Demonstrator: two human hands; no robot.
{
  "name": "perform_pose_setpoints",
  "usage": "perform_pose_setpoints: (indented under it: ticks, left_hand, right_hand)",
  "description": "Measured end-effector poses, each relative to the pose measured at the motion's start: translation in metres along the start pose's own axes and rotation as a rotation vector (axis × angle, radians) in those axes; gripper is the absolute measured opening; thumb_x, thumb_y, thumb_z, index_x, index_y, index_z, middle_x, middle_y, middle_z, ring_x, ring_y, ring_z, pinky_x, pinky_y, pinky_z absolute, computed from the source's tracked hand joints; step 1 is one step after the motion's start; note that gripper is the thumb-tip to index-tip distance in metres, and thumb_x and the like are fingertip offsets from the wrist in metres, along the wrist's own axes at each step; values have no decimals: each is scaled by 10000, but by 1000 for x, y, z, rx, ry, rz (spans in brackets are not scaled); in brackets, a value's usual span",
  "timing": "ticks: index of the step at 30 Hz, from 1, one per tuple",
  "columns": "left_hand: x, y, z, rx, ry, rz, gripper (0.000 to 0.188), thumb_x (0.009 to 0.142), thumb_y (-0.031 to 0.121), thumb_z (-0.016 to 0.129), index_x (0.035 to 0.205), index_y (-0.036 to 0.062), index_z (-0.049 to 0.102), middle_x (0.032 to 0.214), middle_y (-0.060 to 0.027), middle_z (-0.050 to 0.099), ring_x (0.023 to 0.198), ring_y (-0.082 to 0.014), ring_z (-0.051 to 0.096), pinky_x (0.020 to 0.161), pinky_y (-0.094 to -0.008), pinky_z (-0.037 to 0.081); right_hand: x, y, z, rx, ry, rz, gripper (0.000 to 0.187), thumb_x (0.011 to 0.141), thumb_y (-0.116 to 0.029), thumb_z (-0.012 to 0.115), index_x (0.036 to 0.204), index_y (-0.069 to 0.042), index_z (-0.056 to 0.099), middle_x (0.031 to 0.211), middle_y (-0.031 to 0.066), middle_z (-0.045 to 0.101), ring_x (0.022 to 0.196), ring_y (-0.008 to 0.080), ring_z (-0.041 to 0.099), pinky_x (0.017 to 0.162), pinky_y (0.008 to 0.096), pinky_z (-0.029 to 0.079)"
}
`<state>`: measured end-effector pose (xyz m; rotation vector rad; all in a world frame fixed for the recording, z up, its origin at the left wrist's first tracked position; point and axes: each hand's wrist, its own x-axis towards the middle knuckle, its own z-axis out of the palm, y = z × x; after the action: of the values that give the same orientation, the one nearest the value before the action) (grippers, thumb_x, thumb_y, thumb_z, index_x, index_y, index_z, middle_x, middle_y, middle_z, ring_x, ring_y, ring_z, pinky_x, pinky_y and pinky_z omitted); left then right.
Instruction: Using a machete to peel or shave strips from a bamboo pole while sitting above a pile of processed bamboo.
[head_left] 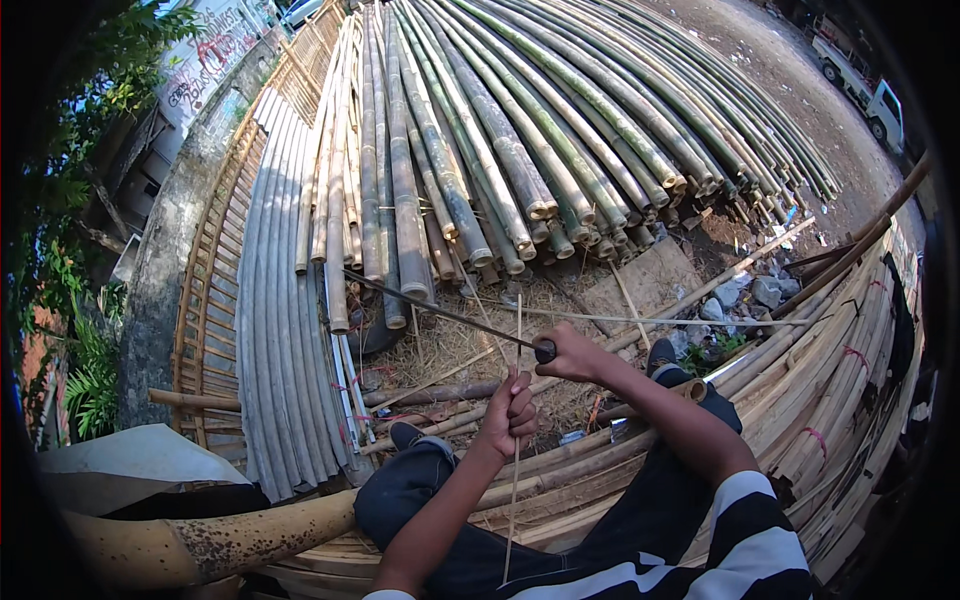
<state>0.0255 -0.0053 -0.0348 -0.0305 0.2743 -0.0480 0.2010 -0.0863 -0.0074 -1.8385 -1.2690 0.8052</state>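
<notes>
My left hand (508, 415) is closed around a thin bamboo strip (514, 490), which stands nearly upright and runs down toward my lap. In my right hand (577, 354) is the dark handle of a long-bladed knife (440, 309). Its blade points to the upper left. Just above my left fist, the blade crosses the upper part of the strip; whether the edge touches it I cannot tell. Both hands are close together over the ground between my bent legs. A pale long strip (690, 321) stretches off to the right behind my right hand.
A large stack of bamboo poles (510, 160) fans out ahead. Grey corrugated sheets (275, 300) and a bamboo lattice (205, 320) lie left. One thick pole (220, 540) crosses at lower left. Tied split bamboo (800, 440) lies right, near rocks (765, 292). A truck (860, 90) stands far right.
</notes>
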Motion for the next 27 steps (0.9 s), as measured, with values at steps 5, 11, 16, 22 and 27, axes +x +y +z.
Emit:
perform_pose_setpoints:
  ticks: [5,11,16,22,27]
  left_hand:
    - [-2,-8,8,180,138,52,373,979,436,371,744,147,375,460,54,173,333,-45,120,299,-195,95]
    - [-12,-28,28,224,21,-138,387,985,440,349,729,149,366,466,58,158,340,-48,108,298,-204,102]
    - [1,15,11,341,261,78,362,988,424,359,752,150,371,478,58,173,343,-47,129,296,-198,116]
    - [-3,12,13,404,260,95,365,980,438,382,757,150,383,489,58,198,356,-45,149,318,-204,120]
    - [-8,-10,1,507,376,204,369,983,431,379,760,138,383,484,44,201,356,-48,154,321,-207,113]
  right_hand:
    - [3,2,3,-173,2,-12,246,627,-238,626,666,-3,563,638,195,579,679,394,584,658,439,468]
    - [19,60,-51,50,386,539,271,645,-216,635,685,47,582,538,176,556,538,299,602,556,399,473]
    - [8,48,-43,419,427,508,223,654,-168,643,604,13,522,519,45,514,480,165,526,490,336,425]
    - [13,3,8,-114,47,51,276,634,-251,651,676,11,575,606,190,566,598,357,585,609,422,468]
    - [5,4,32,-261,-82,-49,248,656,-266,617,710,-24,614,670,197,595,688,393,597,694,457,475]
